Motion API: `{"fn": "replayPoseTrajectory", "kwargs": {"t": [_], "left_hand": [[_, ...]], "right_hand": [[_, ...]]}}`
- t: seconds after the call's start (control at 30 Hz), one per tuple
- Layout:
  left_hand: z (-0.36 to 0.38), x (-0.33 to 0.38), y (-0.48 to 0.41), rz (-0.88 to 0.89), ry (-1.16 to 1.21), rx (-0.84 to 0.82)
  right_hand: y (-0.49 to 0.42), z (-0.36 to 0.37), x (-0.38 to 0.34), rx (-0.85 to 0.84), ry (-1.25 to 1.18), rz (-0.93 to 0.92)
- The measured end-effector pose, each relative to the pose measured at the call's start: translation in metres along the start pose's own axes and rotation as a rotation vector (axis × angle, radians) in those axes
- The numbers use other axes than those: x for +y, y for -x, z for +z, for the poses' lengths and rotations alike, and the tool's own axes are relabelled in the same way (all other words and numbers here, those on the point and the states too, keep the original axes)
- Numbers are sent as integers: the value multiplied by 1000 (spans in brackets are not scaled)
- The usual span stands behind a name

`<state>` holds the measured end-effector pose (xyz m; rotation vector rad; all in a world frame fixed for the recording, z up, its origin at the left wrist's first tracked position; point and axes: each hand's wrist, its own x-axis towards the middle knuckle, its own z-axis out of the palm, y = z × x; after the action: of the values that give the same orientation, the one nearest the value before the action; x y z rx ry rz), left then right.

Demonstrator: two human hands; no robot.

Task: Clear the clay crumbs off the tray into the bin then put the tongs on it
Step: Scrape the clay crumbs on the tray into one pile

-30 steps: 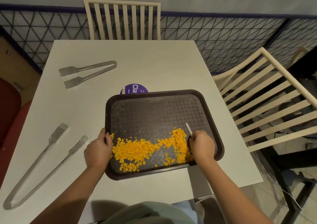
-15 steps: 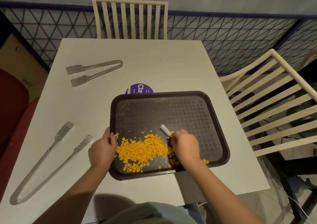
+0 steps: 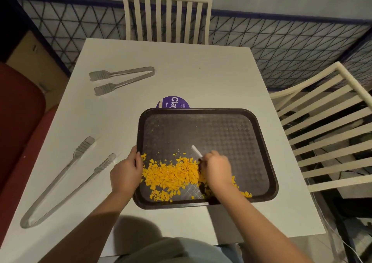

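Long tongs (image 3: 80,149): on the white table (image 3: 181,71) at far left, well apart from the tray, heads pointing away from the person.
Short tongs (image 3: 100,75): farther back on the table, heads pointing left.
Left hand (image 3: 125,172): curled over the tray's left rim and gripping it, thumb on top.
Clay crumbs (image 3: 173,174): orange heap in the tray's near half, between the two hands; a few stragglers lie right of the right wrist.
Tray (image 3: 221,134): dark, on the table in front of the person.
Right hand (image 3: 216,170): fist closed round a thin white stick (image 3: 196,150), set against the heap's right edge.
Purple lid (image 3: 172,102): shows behind the tray's far rim.
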<state>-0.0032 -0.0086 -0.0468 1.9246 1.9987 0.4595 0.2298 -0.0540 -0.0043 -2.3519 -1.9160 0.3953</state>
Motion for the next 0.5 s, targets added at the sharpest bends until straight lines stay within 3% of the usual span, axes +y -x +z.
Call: {"fn": "replayPoseTrajectory", "kwargs": {"t": [0.17, 0.27, 0.37, 0.5], "left_hand": [[-1, -1, -2, -9, 13, -24], [-4, -1, -3, -15, 33, -62], [-8, -3, -5, -11, 57, -125], [-14, -6, -7, -2, 139, -207]], "right_hand": [[-7, 9, -19, -14, 26, -218], [-39, -2, 6, 152, 14, -107], [-77, -15, 25, 149, 30, 4], [-86, -10, 8, 58, 82, -142]]}}
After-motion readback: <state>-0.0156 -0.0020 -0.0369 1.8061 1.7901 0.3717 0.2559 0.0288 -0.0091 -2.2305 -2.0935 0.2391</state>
